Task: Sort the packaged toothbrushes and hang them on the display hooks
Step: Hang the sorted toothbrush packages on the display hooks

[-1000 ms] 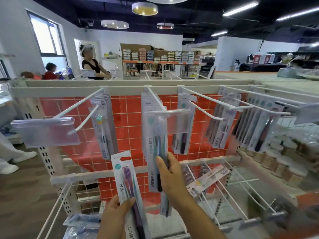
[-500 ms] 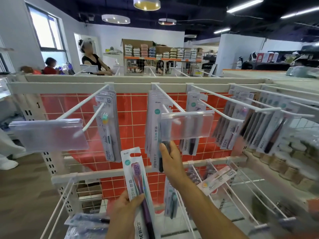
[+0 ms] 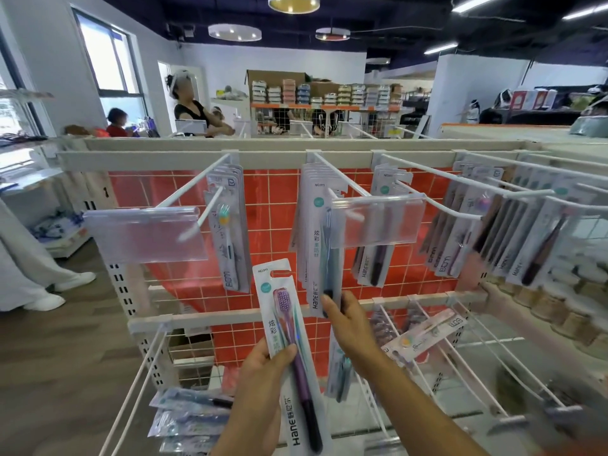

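My left hand (image 3: 263,376) grips a packaged purple toothbrush (image 3: 289,343) upright, low in the middle of the view. My right hand (image 3: 345,324) pinches the bottom of a packaged blue toothbrush (image 3: 324,245) that hangs at the front of a stack on the middle top hook (image 3: 342,179), behind a clear label holder (image 3: 378,222). More packs hang on the left hook (image 3: 197,189) as a stack (image 3: 228,232), and on the right hooks (image 3: 460,182) as a purple-brush stack (image 3: 378,255) and a long row (image 3: 513,235).
White wire hooks (image 3: 138,383) stick out toward me from the lower rail (image 3: 210,319). Loose toothbrush packs (image 3: 187,419) lie at the bottom left, and one pack (image 3: 424,337) lies across the lower right hooks. Jars (image 3: 566,307) stand at the right. People stand beyond the rack.
The view has risen and drawn closer to the rack. My left hand lifted the purple pack higher. My right hand moved up, still on the bottom of the hanging blue pack.
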A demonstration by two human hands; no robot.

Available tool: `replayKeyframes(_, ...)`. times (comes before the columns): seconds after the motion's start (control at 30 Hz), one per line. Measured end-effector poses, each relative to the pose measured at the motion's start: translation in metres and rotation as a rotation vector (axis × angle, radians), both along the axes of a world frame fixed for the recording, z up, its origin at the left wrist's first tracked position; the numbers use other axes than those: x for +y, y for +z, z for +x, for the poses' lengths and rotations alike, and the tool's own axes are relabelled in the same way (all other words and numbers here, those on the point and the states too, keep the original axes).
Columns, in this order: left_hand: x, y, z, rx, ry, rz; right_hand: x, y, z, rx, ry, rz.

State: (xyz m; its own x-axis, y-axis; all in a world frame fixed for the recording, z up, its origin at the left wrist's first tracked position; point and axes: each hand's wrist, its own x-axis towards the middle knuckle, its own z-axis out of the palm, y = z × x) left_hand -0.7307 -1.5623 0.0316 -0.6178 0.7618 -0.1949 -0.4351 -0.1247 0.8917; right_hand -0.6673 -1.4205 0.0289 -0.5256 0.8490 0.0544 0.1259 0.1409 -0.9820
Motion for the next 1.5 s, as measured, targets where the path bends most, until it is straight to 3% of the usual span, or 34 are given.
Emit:
replayKeyframes(0.1, -0.001, 0.006, 0.003, 0.015, -0.006, -0.014, -0.007, -0.023, 0.014, -0.091, -0.032, -0.045)
replayKeyframes(0.3, -0.005, 0.012, 0.008, 0.036, -0.007, -0.034, -0.031, -0.047, 0.034, -0.095, -0.118, -0.166)
replayKeyframes(0.5, -0.010, 0.014, 0.016, 0.020, -0.006, -0.055, -0.058, -0.021, 0.042, 0.063, 0.025, -0.283)
replayKeyframes(0.7, -0.016, 0.022, 0.022, -0.006, -0.014, -0.046, -0.073, 0.005, 0.044, 0.177, 0.141, -0.259)
replayKeyframes(1.0, -0.016, 0.027, 0.031, -0.025, -0.018, -0.018, -0.084, 0.010, 0.048, 0.117, 0.186, -0.202)
replayKeyframes(1.5, 0.018, 0.022, 0.086, 0.055, -0.118, -0.093, -0.064, 0.011, 0.114, 0.145, 0.017, -0.189)
